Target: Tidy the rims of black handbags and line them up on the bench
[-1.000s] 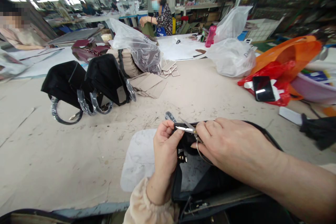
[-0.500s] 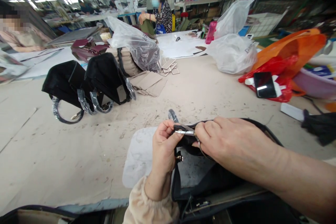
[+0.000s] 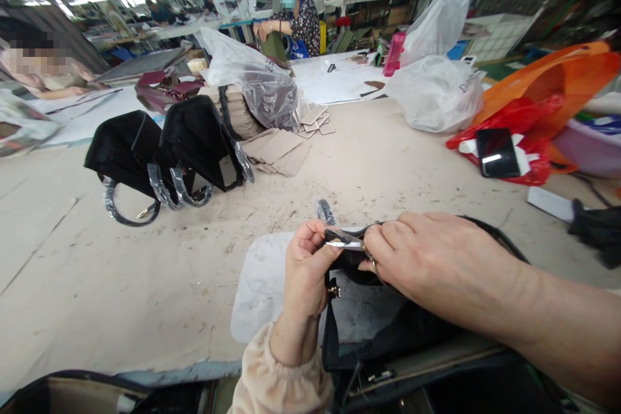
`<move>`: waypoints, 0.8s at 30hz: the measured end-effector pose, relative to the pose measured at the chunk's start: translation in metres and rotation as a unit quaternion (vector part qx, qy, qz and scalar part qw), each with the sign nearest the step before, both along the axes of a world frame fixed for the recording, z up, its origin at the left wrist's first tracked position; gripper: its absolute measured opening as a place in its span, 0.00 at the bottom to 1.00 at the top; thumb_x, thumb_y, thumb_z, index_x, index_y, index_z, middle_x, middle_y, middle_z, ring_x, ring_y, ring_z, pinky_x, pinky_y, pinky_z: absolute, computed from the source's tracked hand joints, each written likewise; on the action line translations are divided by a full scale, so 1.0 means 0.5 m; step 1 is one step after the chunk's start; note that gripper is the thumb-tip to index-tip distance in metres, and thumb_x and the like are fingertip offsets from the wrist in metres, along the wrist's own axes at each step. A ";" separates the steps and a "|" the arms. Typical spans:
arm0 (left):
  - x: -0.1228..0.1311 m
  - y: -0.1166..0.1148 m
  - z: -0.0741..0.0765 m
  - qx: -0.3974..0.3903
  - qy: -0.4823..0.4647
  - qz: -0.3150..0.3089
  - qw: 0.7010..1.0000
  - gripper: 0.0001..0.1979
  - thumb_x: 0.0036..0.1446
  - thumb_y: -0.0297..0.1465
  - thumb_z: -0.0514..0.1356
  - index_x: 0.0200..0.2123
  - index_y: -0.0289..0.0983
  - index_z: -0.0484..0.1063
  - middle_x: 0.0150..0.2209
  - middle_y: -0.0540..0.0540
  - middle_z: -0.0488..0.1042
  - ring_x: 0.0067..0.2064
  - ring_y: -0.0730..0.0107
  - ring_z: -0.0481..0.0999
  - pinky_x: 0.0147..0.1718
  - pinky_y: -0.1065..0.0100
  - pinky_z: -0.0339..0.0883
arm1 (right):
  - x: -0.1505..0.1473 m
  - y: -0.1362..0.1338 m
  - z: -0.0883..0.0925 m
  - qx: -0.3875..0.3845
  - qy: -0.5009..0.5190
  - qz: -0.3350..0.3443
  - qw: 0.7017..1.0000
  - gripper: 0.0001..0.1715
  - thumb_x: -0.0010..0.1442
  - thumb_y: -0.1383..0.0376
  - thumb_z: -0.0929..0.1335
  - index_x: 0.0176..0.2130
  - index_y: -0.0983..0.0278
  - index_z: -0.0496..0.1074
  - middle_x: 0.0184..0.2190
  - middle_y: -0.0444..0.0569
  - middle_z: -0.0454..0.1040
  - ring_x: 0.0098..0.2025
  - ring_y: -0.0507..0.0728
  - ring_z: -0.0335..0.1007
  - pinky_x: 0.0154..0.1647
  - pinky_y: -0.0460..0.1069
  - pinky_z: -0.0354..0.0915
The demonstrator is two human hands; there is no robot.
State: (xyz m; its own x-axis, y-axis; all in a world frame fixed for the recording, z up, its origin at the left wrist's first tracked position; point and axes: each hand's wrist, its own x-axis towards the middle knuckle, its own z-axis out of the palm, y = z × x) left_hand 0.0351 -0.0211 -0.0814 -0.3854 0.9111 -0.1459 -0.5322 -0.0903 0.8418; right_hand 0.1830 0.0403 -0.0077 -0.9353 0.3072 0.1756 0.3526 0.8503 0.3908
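Note:
A black bag [image 3: 388, 336] lies in front of me at the table's near edge, its opening spread. My left hand [image 3: 305, 272] pinches the bag's edge between thumb and fingers. In my right hand [image 3: 422, 259] is a small pair of scissors [image 3: 350, 244], its blades pointing left at the pinched edge, close to my left thumb. Whether the blades touch the fabric I cannot tell. A gold-coloured metal fitting [image 3: 334, 291] hangs below my left fingers. Behind the bag a plastic-wrapped handle [image 3: 325, 211] sticks up. Under the bag lies a white sheet [image 3: 259, 281].
Two black bags [image 3: 160, 149] with wrapped handles stand left on the table [image 3: 145, 284], beside grey-brown board pieces [image 3: 279, 151]. A phone [image 3: 497, 152] lies on a red plastic bag [image 3: 538, 168] at right. Another black bag [image 3: 72, 394] is at lower left. Co-workers sit across the table.
The whole view has shifted slightly, so things appear a little further right. Both hands keep the same hold on the bag edge and the scissors.

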 end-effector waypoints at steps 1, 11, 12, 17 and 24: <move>0.000 0.001 0.001 -0.001 -0.001 -0.001 1.000 0.12 0.42 0.26 0.66 0.29 0.37 0.65 0.29 0.51 0.73 0.29 0.76 0.70 0.29 0.75 0.62 | 0.001 0.001 0.000 -0.003 -0.001 0.000 1.000 0.06 0.57 0.69 0.65 0.30 0.62 0.60 0.22 0.45 0.67 0.24 0.56 0.60 0.26 0.50 0.42; -0.002 0.002 0.002 0.005 -0.021 -0.016 1.000 0.12 0.42 0.25 0.66 0.29 0.36 0.65 0.29 0.51 0.74 0.29 0.77 0.70 0.30 0.76 0.62 | 0.004 0.006 -0.005 -0.020 -0.001 0.013 1.000 0.09 0.60 0.61 0.65 0.31 0.62 0.62 0.23 0.46 0.66 0.24 0.58 0.62 0.26 0.51 0.44; -0.002 0.002 0.001 0.003 -0.021 -0.016 1.000 0.12 0.42 0.25 0.66 0.29 0.36 0.65 0.29 0.52 0.74 0.29 0.77 0.71 0.30 0.76 0.62 | 0.005 0.007 -0.005 -0.022 -0.001 0.016 1.000 0.10 0.61 0.60 0.65 0.31 0.62 0.62 0.23 0.46 0.66 0.24 0.58 0.62 0.26 0.51 0.44; -0.004 0.004 -0.002 0.001 -0.021 -0.017 1.000 0.13 0.42 0.26 0.67 0.30 0.37 0.66 0.29 0.52 0.74 0.29 0.76 0.71 0.31 0.75 0.63 | 0.004 0.011 -0.007 -0.018 0.009 0.026 0.999 0.14 0.62 0.57 0.64 0.31 0.63 0.62 0.22 0.46 0.67 0.24 0.56 0.60 0.26 0.50 0.44; -0.007 0.005 -0.007 0.002 -0.019 -0.028 0.999 0.12 0.43 0.25 0.66 0.30 0.37 0.67 0.29 0.52 0.73 0.29 0.77 0.71 0.31 0.76 0.63 | 0.002 0.015 -0.011 -0.012 0.018 0.028 0.999 0.13 0.62 0.57 0.64 0.30 0.62 0.62 0.22 0.45 0.66 0.24 0.57 0.61 0.26 0.50 0.44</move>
